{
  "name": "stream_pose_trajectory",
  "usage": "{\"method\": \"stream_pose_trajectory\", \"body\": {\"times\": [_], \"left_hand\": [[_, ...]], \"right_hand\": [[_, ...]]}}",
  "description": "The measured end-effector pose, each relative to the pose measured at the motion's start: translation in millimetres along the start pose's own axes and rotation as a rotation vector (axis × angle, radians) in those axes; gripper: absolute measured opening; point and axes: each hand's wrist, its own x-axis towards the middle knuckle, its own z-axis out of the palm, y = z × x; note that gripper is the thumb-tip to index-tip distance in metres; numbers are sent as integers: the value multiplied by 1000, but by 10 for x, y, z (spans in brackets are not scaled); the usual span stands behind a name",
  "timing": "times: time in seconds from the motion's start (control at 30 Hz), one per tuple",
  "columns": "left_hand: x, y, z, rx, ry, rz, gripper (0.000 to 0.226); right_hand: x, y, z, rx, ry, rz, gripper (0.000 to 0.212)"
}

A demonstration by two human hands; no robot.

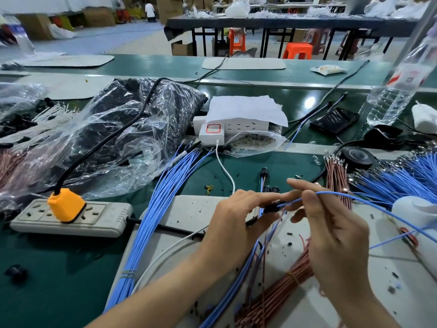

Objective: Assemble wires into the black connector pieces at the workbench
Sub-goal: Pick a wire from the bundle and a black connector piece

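One grey power strip (pixel 71 217) lies near the left on the green surface (pixel 47 268), with an orange plug (pixel 66 204) pushed into it. Beyond it I see a clear plastic bag (pixel 113 129) of dark parts. To the right of that, a bundle of blue wires (pixel 151 221) runs from far to near along the edge of a grey mat (pixel 189 216). A white socket block (pixel 224 129) sits at its far end under a sheet of paper (pixel 246 107). The left hand (pixel 234 223) is over the mat, its fingers (pixel 257 197) curled and pinching the black connector (pixel 272 208), which is held above the mat near the middle of my view. The right hand (pixel 335 235) is just beside it. Its fingers (pixel 307 197) pinch a single blue wire (pixel 354 197) whose end reaches the connector, though I cannot tell whether it is seated. Under that hand lies a bundle of reddish-brown wires (pixel 295 278). Further right and far are a roll of black tape (pixel 357 157), a dark phone (pixel 334 120), a loose heap of blue wires (pixel 402 176) and a clear water bottle (pixel 397 91)
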Motion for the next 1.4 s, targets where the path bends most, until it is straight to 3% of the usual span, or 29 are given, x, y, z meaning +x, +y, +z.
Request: {"method": "stream_pose_trajectory", "body": {"times": [0.17,0.3,0.37,0.53,0.63,0.7,0.77,0.87,0.97,1.03,1.1,1.2,1.3,1.4], "left_hand": [[-15,30,7,-168,32,-67,30],[-7,22,3,-208,49,-48,13],[1,11,-4,-257,20,-45,6],[42,-8,-59,-112,34,-12,20],[89,-42,-129,-6,203,-99,31],[127,-51,-161,62,333,-231,32],[157,-78,-197,135,431,-394,34],[196,-158,-251,113,491,-577,40],[203,-178,-265,127,516,-593,36],[195,-147,-259,247,526,-481,24],[170,-97,-240,314,526,-216,10],[105,11,-150,102,305,97,15],[43,68,-82,-23,42,151,18],[38,39,-64,-72,36,130,12]], "right_hand": [[27,51,42,24,-201,191,20],[22,56,51,104,-206,300,24],[39,70,36,143,-146,329,19],[96,106,7,356,27,480,13],[239,109,-134,584,275,573,10],[346,117,-278,704,451,592,3],[428,137,-404,721,586,583,11],[474,173,-493,650,657,543,19],[446,227,-468,575,668,463,17],[415,225,-442,403,621,302,16],[344,178,-382,154,458,100,16],[170,86,-188,-96,163,-122,13],[8,40,4,-221,-22,-327,18],[-11,27,8,-194,-6,-302,18]]}}
